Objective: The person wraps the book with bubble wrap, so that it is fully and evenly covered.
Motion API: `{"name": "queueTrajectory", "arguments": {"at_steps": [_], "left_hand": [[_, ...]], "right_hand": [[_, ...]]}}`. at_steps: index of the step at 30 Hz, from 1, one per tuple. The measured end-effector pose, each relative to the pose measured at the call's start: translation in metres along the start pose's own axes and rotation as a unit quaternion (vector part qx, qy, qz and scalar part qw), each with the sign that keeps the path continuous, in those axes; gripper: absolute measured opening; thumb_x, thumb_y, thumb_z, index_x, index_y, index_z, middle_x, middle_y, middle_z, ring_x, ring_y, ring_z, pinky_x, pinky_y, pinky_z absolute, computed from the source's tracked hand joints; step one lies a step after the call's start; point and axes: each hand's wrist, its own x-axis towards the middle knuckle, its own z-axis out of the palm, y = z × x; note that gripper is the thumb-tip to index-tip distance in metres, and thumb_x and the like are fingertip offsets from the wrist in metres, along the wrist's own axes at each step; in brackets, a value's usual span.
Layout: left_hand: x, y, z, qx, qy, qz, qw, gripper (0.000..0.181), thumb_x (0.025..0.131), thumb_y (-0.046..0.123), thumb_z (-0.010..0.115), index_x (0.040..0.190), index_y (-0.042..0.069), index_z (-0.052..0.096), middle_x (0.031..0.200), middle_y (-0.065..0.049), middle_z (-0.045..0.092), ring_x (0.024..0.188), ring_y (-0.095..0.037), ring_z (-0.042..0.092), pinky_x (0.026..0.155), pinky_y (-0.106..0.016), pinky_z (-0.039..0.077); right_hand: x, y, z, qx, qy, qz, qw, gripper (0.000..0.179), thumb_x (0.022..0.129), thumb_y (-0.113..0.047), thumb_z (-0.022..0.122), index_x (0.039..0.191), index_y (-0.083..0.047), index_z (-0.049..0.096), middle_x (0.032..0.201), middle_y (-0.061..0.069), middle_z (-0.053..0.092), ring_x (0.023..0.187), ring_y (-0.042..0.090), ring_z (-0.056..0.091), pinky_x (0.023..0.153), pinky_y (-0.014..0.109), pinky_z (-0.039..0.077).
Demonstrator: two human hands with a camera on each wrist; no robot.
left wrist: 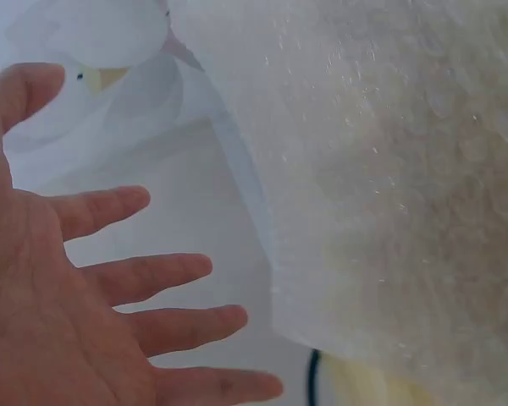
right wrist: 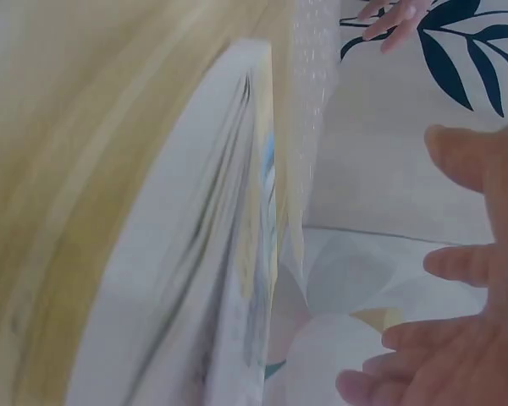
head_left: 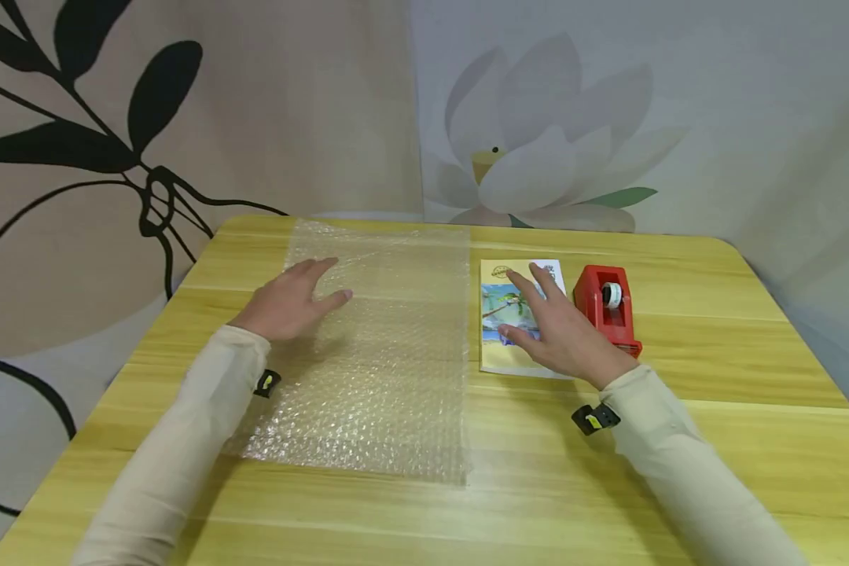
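Observation:
A clear sheet of bubble wrap [head_left: 389,354] lies flat on the left half of the wooden table. Over its left part hovers my left hand [head_left: 292,303], fingers spread and holding nothing; in the left wrist view the hand [left wrist: 76,279] shows an empty palm beside the wrap [left wrist: 389,169]. Right of the wrap lies a book [head_left: 498,358] with a yellow cover and a beach picture. Above that book my right hand [head_left: 566,330] has its fingers apart and partly hides the cover. The right wrist view shows the book's page edges [right wrist: 186,254] and the empty right hand [right wrist: 457,338].
A red tape dispenser [head_left: 590,287] with a small white-cored roll stands just right of the book, close to the right hand. The wooden table [head_left: 736,330] ends at a wall [head_left: 750,118] printed with a lotus and dark leaves.

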Motion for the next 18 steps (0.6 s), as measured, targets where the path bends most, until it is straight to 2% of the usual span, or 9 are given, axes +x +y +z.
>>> {"name": "queueTrajectory", "arguments": {"at_steps": [2,5,8,12,18], "left_hand": [[0.001,-0.008,-0.002,-0.031,-0.010,-0.007,0.9995,0.085,0.098,0.072,0.033,0.161,0.017,0.021,0.166,-0.021,0.023,0.151,-0.047,0.022,0.117,-0.070,0.025],[0.004,-0.020,-0.008,-0.062,-0.016,-0.015,0.9978,0.082,0.100,0.068,0.034,0.161,0.014,0.020,0.166,-0.021,0.023,0.151,-0.047,0.022,0.120,-0.068,0.021],[0.007,-0.032,-0.014,-0.072,-0.016,-0.020,0.9971,0.079,0.102,0.061,0.036,0.161,0.011,0.021,0.164,-0.025,0.026,0.148,-0.049,0.027,0.119,-0.067,0.024],[0.011,-0.044,-0.021,-0.088,-0.020,-0.034,0.9953,0.074,0.104,0.054,0.038,0.160,0.008,0.022,0.160,-0.030,0.029,0.143,-0.053,0.033,0.116,-0.067,0.029],[0.015,-0.058,-0.023,-0.119,-0.039,-0.056,0.9905,0.073,0.105,0.053,0.037,0.160,0.008,0.021,0.161,-0.032,0.024,0.142,-0.054,0.033,0.114,-0.068,0.033]], "right_hand": [[0.000,-0.002,0.002,0.015,-0.006,-0.001,0.9999,0.082,0.099,-0.044,0.061,0.161,-0.013,0.019,0.167,0.025,0.010,0.143,0.049,0.039,0.107,0.061,0.046],[0.000,-0.005,0.006,0.034,-0.010,-0.007,0.9994,0.079,0.099,-0.043,0.060,0.161,-0.013,0.021,0.167,0.024,0.012,0.147,0.048,0.034,0.110,0.064,0.041],[0.000,-0.009,0.007,0.051,-0.011,-0.008,0.9986,0.077,0.098,-0.041,0.062,0.160,-0.014,0.024,0.167,0.022,0.015,0.151,0.046,0.027,0.114,0.065,0.036],[0.001,-0.013,0.008,0.072,-0.013,-0.015,0.9972,0.076,0.097,-0.039,0.064,0.159,-0.014,0.028,0.166,0.021,0.020,0.151,0.043,0.027,0.116,0.065,0.033],[0.001,-0.020,0.012,0.133,-0.013,-0.034,0.9904,0.072,0.096,-0.032,0.068,0.156,-0.011,0.033,0.158,0.017,0.038,0.131,0.037,0.058,0.105,0.054,0.051]]}}
